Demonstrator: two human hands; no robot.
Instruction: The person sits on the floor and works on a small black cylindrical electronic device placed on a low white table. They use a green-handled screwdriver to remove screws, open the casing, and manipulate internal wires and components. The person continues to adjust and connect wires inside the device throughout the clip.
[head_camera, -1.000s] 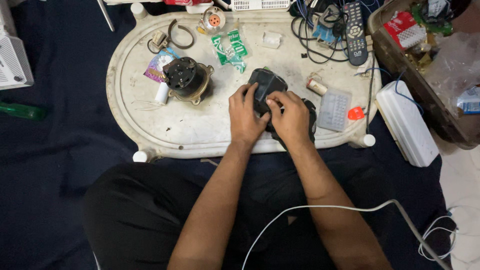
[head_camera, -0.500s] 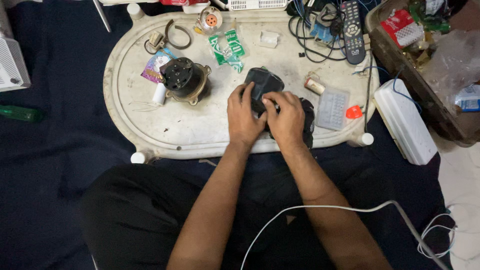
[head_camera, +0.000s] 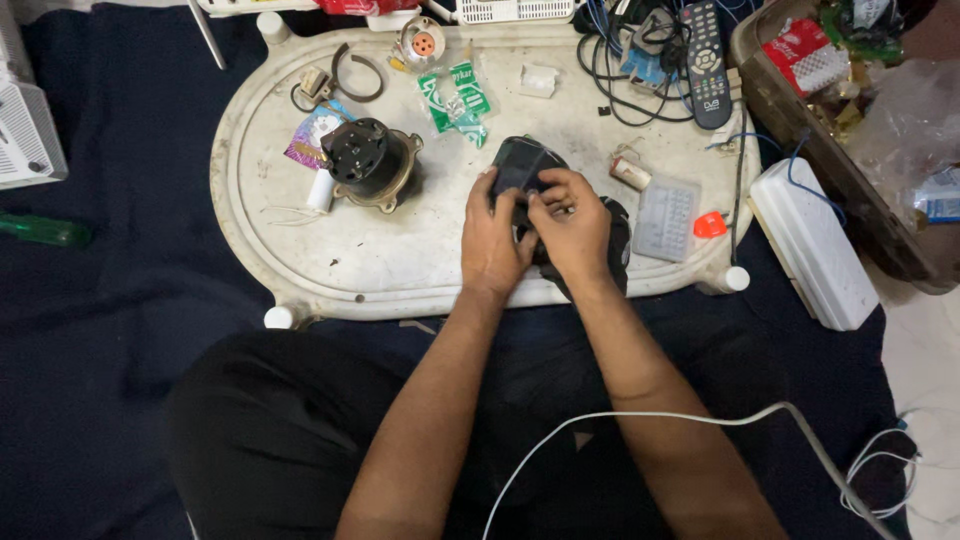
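Note:
Both of my hands rest on a black plastic casing (head_camera: 522, 163) lying on the white oval tray (head_camera: 300, 270). My left hand (head_camera: 492, 240) grips its left side, thumb up along the edge. My right hand (head_camera: 572, 228) covers its lower right part, fingers curled over it. A dark round motor (head_camera: 368, 162) with a brass-coloured flange sits to the left of my hands, untouched. Part of the casing is hidden under my palms.
On the tray lie a green packet (head_camera: 456, 98), a translucent parts box (head_camera: 668, 216), a small orange piece (head_camera: 709, 224), a remote control (head_camera: 704, 62) and tangled wires (head_camera: 630, 70). A white box (head_camera: 812, 246) and a cluttered bin (head_camera: 870, 130) stand at right. A white cable (head_camera: 690, 420) crosses my lap.
My hands have stayed on the black casing, with only small finger shifts. The view has drifted slightly.

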